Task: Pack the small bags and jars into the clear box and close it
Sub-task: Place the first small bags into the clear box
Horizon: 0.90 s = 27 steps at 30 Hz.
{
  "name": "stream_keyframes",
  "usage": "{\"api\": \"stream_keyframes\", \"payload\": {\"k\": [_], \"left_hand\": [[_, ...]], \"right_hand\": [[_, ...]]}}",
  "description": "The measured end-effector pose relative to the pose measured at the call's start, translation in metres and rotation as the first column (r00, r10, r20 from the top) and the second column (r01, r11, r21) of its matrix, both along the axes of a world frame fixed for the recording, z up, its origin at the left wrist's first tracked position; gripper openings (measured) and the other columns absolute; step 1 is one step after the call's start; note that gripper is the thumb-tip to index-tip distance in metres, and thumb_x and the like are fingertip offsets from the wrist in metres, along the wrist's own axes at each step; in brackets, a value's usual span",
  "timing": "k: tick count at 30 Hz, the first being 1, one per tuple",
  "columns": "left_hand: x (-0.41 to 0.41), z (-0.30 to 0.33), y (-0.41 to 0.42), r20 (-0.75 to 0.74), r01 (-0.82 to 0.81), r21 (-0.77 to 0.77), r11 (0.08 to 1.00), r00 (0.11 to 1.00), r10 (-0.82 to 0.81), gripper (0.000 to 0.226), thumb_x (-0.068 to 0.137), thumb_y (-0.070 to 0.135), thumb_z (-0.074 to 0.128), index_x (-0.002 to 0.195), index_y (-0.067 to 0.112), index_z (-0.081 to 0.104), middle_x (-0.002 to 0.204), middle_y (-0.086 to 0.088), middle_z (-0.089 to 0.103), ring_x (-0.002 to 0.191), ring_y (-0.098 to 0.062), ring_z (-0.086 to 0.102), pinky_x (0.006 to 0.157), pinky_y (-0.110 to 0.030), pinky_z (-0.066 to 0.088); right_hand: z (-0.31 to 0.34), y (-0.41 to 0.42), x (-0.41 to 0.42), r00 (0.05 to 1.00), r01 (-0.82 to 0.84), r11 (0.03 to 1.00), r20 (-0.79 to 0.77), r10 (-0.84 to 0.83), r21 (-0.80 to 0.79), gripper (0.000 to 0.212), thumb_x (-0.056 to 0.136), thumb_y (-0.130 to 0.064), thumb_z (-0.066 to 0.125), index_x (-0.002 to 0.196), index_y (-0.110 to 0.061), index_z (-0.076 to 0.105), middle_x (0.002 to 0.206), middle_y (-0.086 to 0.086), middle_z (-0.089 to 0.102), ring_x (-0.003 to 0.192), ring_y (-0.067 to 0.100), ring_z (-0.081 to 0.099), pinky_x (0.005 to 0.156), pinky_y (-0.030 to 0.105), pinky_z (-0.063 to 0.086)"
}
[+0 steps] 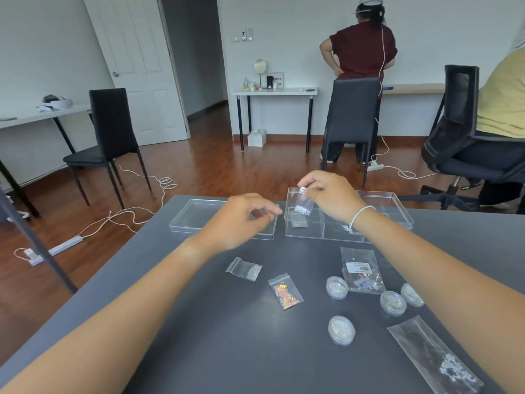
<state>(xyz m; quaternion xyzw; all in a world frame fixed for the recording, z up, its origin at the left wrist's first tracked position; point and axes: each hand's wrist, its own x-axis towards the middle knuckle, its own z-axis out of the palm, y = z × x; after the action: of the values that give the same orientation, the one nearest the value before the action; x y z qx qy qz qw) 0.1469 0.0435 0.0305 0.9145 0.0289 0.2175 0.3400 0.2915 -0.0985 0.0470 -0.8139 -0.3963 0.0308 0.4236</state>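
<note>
My right hand (326, 194) pinches a small bag (302, 205) by its top edge over the clear box (335, 231), far right; left hand (241, 220) loosely curled, empty (I think). Bag's limp, slippery, near weightless; the sealed edge looks the best hold

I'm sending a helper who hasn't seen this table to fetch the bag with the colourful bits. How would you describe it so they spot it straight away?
On the dark grey table, look in front of the clear plastic box, among the loose bags and small round clear jars. The small clear zip bag of pink, orange and yellow flakes lies near the middle; it alone holds bright colours, the others only pale or white pieces.
</note>
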Motion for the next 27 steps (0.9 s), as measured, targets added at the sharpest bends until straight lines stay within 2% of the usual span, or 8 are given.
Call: {"api": "stream_keyframes", "payload": {"k": [1, 3, 5, 9, 13, 19, 23, 27], "left_hand": [[-0.007, -0.001, 0.001, -0.021, 0.002, 0.007, 1.0, 1.0, -0.002, 0.018, 0.084, 0.012, 0.06, 0.09, 0.024, 0.071, 0.083, 0.014, 0.061, 0.07, 0.001, 0.053, 0.062, -0.004, 0.037], [-0.02, -0.005, 0.002, -0.056, 0.0, 0.024, 1.0, 0.998, 0.001, 0.016, 0.084, 0.013, 0.061, 0.091, 0.023, 0.071, 0.082, 0.014, 0.062, 0.07, 0.003, 0.053, 0.062, -0.004, 0.037], [-0.032, -0.01, 0.005, -0.078, -0.008, 0.022, 1.0, 0.997, 0.01, 0.016, 0.084, 0.013, 0.061, 0.092, 0.021, 0.071, 0.084, 0.01, 0.064, 0.071, 0.003, 0.054, 0.063, -0.003, 0.036], [-0.051, -0.02, 0.013, -0.169, -0.028, 0.021, 0.999, 0.985, 0.031, 0.017, 0.084, 0.014, 0.062, 0.097, 0.023, 0.07, 0.09, 0.008, 0.063, 0.078, 0.004, 0.056, 0.07, -0.003, 0.036], [-0.061, -0.024, 0.017, -0.295, -0.012, 0.083, 0.996, 0.955, 0.036, 0.022, 0.083, 0.021, 0.063, 0.103, 0.027, 0.067, 0.101, 0.007, 0.06, 0.092, -0.01, 0.056, 0.08, -0.012, 0.04], [-0.066, -0.024, 0.014, -0.303, 0.004, 0.142, 0.99, 0.952, 0.039, 0.025, 0.082, 0.026, 0.063, 0.108, 0.025, 0.065, 0.102, 0.004, 0.06, 0.083, 0.003, 0.051, 0.071, -0.002, 0.033], [-0.069, -0.026, 0.013, -0.296, -0.008, 0.164, 0.986, 0.953, 0.057, 0.028, 0.081, 0.028, 0.064, 0.109, 0.024, 0.065, 0.099, 0.005, 0.058, 0.079, 0.007, 0.049, 0.07, -0.001, 0.032], [-0.07, -0.028, 0.013, -0.297, -0.014, 0.197, 0.98, 0.952, 0.074, 0.03, 0.081, 0.029, 0.065, 0.111, 0.023, 0.064, 0.096, 0.006, 0.054, 0.077, 0.006, 0.047, 0.069, -0.001, 0.03]], "right_hand": [[-0.001, 0.0, -0.001, 1.0, -0.001, 1.0, -0.005, 0.001, -0.015, 0.025, 0.085, -0.004, 0.043, 0.089, -0.023, 0.06, 0.087, 0.003, 0.073, 0.058, -0.004, 0.053, 0.058, 0.02, 0.038], [-0.003, 0.0, -0.001, 1.0, 0.006, 0.998, -0.006, -0.006, -0.057, 0.022, 0.084, -0.009, 0.047, 0.085, -0.026, 0.061, 0.087, 0.0, 0.072, 0.08, 0.005, 0.061, 0.08, 0.031, 0.045], [-0.004, 0.001, -0.001, 0.999, 0.03, 0.994, 0.035, -0.026, -0.108, 0.02, 0.084, -0.013, 0.049, 0.082, -0.029, 0.061, 0.083, -0.005, 0.071, 0.1, 0.016, 0.058, 0.099, 0.038, 0.034], [-0.007, 0.003, -0.004, 0.996, 0.047, 0.981, 0.081, -0.032, -0.19, 0.021, 0.083, -0.015, 0.048, 0.081, -0.03, 0.063, 0.078, -0.011, 0.069, 0.101, 0.016, 0.054, 0.088, 0.036, 0.022], [-0.012, 0.004, -0.004, 0.988, 0.065, 0.972, 0.148, -0.032, -0.224, 0.022, 0.086, -0.019, 0.047, 0.086, -0.031, 0.066, 0.101, -0.004, 0.072, 0.11, 0.021, 0.051, 0.088, 0.036, 0.02], [-0.007, -0.006, -0.018, 0.934, 0.143, 0.986, 0.34, -0.106, -0.085, 0.024, 0.091, -0.02, 0.046, 0.103, -0.027, 0.065, 0.117, -0.002, 0.065, 0.112, 0.025, 0.043, 0.092, 0.038, 0.024], [-0.005, -0.013, -0.044, 0.94, 0.0, 0.997, 0.341, 0.026, -0.078, 0.022, 0.09, -0.016, 0.048, 0.096, -0.025, 0.067, 0.11, -0.003, 0.068, 0.107, 0.024, 0.046, 0.087, 0.031, 0.02], [-0.014, -0.021, -0.071, 0.929, -0.186, 0.962, 0.283, 0.238, -0.199, 0.019, 0.088, -0.02, 0.053, 0.097, -0.026, 0.068, 0.108, -0.007, 0.068, 0.102, 0.016, 0.046, 0.098, 0.035, 0.029]]}}
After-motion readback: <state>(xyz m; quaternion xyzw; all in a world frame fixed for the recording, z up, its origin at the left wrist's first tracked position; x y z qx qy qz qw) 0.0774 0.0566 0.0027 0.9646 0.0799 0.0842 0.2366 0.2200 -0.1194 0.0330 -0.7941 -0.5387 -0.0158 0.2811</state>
